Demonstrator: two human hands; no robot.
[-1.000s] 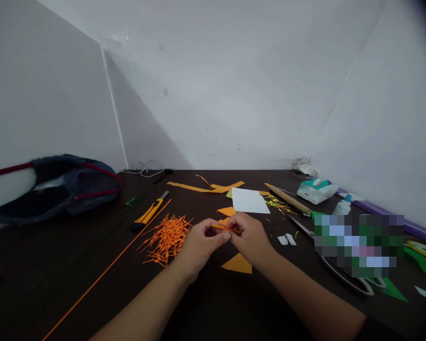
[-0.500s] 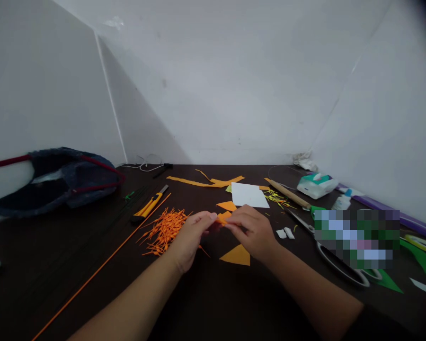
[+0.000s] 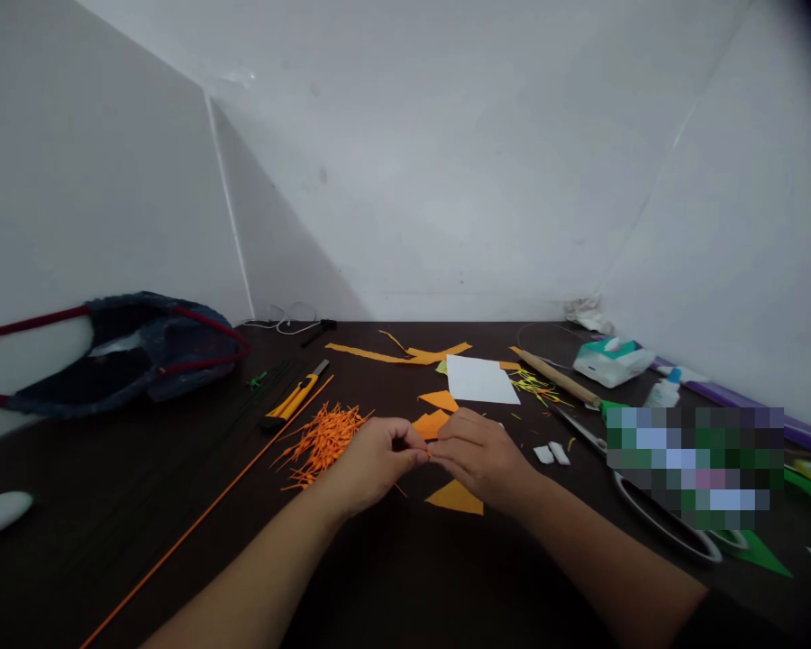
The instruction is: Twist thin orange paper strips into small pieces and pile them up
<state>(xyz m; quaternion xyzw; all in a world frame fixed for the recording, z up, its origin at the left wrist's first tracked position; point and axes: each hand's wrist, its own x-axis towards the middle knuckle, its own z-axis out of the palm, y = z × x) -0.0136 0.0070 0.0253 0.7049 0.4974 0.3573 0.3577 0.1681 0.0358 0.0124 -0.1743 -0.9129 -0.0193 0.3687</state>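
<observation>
My left hand [image 3: 385, 458] and my right hand [image 3: 481, 453] meet over the middle of the dark table, fingertips pinched together. Between them a tiny bit of orange paper [image 3: 428, 455] shows; the fingers hide most of it. Just behind the fingertips lies an orange paper piece [image 3: 431, 424], with another orange scrap [image 3: 439, 399] beyond it. A larger orange paper triangle [image 3: 456, 498] rests below my right hand. Left of my left hand is a heap of thin twisted orange paper strands [image 3: 328, 442].
A yellow box cutter [image 3: 294, 398] and a long orange stick [image 3: 209, 502] lie left. Behind are a white paper sheet [image 3: 481, 379] and orange strips [image 3: 405, 354]. Scissors [image 3: 662, 523], a glue bottle [image 3: 663, 389] and a tissue pack [image 3: 612, 362] are right. A dark blue bag [image 3: 128, 356] sits far left.
My fingertips have drawn closer around the orange paper, which shows less than before. My left fingers are more curled. The whole view has shifted slightly.
</observation>
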